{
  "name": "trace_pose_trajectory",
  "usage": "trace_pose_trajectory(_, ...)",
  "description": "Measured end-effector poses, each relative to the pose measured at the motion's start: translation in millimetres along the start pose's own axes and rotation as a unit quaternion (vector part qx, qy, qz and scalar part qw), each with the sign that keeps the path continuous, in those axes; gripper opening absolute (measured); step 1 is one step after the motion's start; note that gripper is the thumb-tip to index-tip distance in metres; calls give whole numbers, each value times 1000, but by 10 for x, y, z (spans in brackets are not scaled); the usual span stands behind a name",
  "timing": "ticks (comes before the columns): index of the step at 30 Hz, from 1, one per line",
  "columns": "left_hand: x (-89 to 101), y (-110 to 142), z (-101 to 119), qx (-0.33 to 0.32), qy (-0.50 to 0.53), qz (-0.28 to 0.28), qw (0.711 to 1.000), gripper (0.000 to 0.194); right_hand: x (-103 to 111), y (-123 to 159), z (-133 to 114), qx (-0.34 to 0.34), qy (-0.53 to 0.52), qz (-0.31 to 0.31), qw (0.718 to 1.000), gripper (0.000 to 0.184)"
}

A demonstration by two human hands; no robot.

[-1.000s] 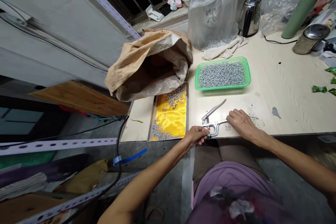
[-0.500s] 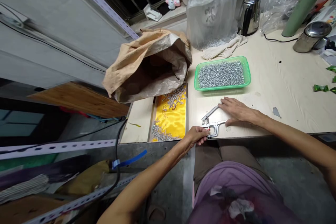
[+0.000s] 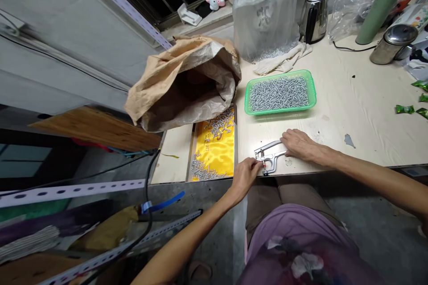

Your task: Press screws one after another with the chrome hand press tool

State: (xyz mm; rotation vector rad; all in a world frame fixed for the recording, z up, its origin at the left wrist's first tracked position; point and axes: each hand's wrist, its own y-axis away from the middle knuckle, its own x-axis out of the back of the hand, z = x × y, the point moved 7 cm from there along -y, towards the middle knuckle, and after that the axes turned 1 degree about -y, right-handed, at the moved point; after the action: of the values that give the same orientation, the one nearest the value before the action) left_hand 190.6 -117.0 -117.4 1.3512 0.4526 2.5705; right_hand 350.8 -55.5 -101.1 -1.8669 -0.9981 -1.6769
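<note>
Silver spring-loaded hand pliers [image 3: 271,159] lie at the table's front edge, their two handles pointing right. My right hand [image 3: 298,144] is wrapped round the handle ends. At the jaw end, my left hand [image 3: 246,173] pinches with thumb and forefinger; a bit of red shows beside the fingertips, but the small piece in them is too hidden to name. Beyond the pliers stands a green plastic basket [image 3: 314,98] full of small shiny metal pins. To the left, more pins [image 3: 205,170] lie scattered on a yellow cloth [image 3: 219,153] in a shallow tray.
A wide-mouthed brown sack [image 3: 157,84] leans over the yellow cloth. Behind the basket are a clear plastic bag [image 3: 264,18], a white rag [image 3: 284,60] and a steel kettle [image 3: 314,13]. A metal cup [image 3: 393,46] and green wrapped packets [image 3: 404,109] sit at the right.
My right hand has gone from lying flat over the handles to gripping them, and the handles have come closer together. My left hand keeps its pinch at the jaw. The view has shifted slightly.
</note>
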Motion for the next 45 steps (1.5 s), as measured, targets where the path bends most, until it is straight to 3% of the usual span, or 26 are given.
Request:
trace_pose_trajectory(2,6,-10,238,-123,-61,50,989,16,-5,16,-29,-9,5,-9,1000,28)
trace_pose_trajectory(4,-87,-67,455,-218,-108,54,968,23,11,52,-38,-19,0,-13,1000,33)
trace_pose_trajectory(8,-287,-280,694,-303,-166,23,938,48,101,178,-27,-11,-46,2,999,47)
trace_pose_trajectory(14,-324,-477,765,-311,-218,-32,924,60,101,260,-3,-54,-61,-6,997,51)
trace_pose_trajectory(22,-341,-467,819,-307,-233,-72,920,23,-4,277,-109,-80,-44,10,996,6)
trace_pose_trajectory(30,-392,-464,774,-282,-210,-79,933,17,-99,308,-143,-67,-49,33,996,17)
trace_pose_trajectory(34,-364,-428,755,-289,-200,-45,935,23,-74,377,-97,-76,-69,56,993,16)
trace_pose_trajectory(38,-414,-186,691,-323,-128,53,936,34,9,462,19,-42,-110,89,989,47)
trace_pose_trajectory(42,-657,131,642,-367,-75,106,921,38,1,353,178,-20,-103,72,992,28)
trace_pose_trajectory(45,-789,247,655,-379,-76,116,915,42,9,136,311,-77,-55,58,994,20)
